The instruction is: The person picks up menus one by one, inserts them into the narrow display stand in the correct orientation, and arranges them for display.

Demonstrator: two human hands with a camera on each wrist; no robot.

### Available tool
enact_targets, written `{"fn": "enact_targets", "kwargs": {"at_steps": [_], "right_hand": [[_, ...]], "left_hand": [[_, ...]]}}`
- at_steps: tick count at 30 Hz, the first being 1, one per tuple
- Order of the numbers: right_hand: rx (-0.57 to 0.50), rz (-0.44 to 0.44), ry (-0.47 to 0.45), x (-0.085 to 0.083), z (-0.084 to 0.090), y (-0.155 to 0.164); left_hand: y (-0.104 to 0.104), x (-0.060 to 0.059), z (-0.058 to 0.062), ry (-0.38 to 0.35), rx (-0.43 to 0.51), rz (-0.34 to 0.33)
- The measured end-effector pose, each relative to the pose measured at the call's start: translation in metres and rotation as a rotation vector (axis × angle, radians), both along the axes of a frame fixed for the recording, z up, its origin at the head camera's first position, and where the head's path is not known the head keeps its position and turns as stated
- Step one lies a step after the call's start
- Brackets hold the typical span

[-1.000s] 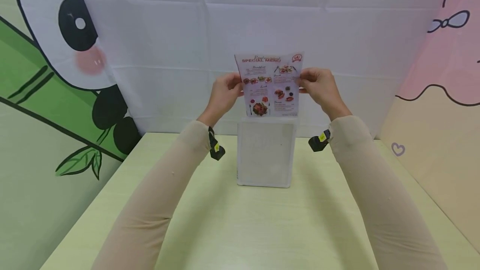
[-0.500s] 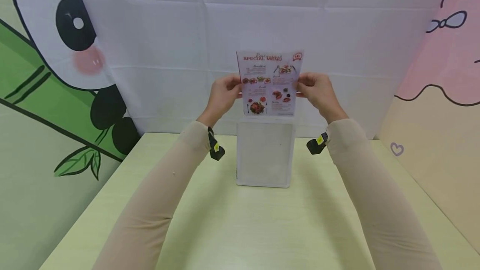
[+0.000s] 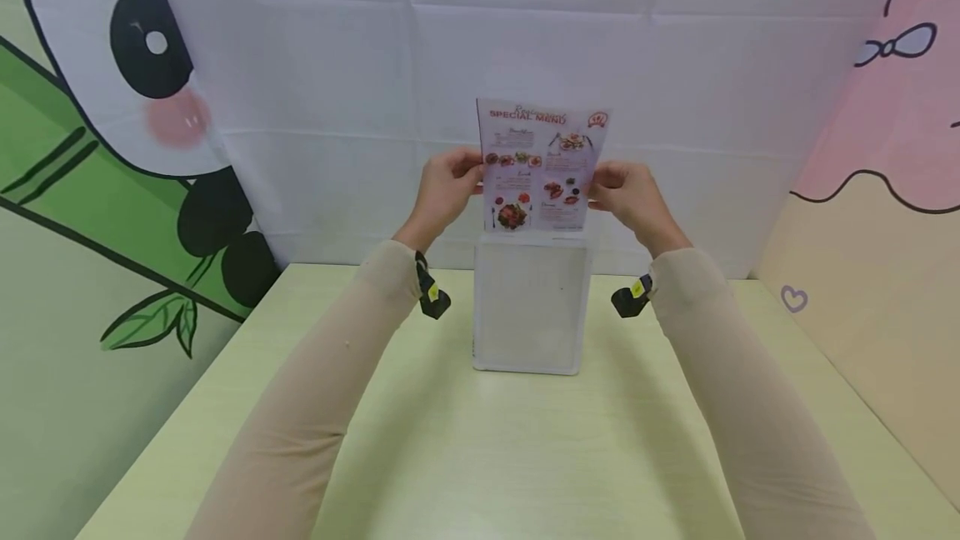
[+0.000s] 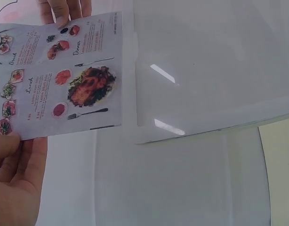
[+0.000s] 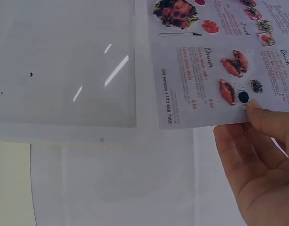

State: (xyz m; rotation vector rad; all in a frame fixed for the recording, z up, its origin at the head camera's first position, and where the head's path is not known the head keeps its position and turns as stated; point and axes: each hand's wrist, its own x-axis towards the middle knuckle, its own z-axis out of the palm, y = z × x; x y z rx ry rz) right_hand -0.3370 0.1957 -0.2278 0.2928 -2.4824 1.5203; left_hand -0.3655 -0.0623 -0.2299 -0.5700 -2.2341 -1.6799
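Both the left hand (image 3: 447,187) and the right hand (image 3: 628,192) are pinching the menu sheet (image 3: 542,165) by its side edges, holding it upright just above the clear stand (image 3: 529,307) on the counter (image 3: 480,457), apparently lining it up; lowering it calls for squaring its bottom edge with the slot.

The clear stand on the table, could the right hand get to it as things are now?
Probably yes: the stand sits just below the right hand with open space between, but that hand holds the menu.
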Motion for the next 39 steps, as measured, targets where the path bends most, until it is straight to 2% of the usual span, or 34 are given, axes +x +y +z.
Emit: {"fn": "enact_targets", "kwargs": {"at_steps": [8,13,39], "right_hand": [[-0.013,-0.017,-0.046,0.001,-0.001,-0.001],[-0.030,-0.024,-0.063,0.001,-0.001,0.000],[-0.017,-0.026,-0.055,-0.003,-0.005,0.001]], "left_hand": [[-0.002,0.000,-0.002,-0.006,0.018,-0.029],[-0.003,-0.002,-0.008,-0.040,0.002,-0.041],[-0.002,-0.006,-0.021,-0.065,0.007,-0.065]]}}
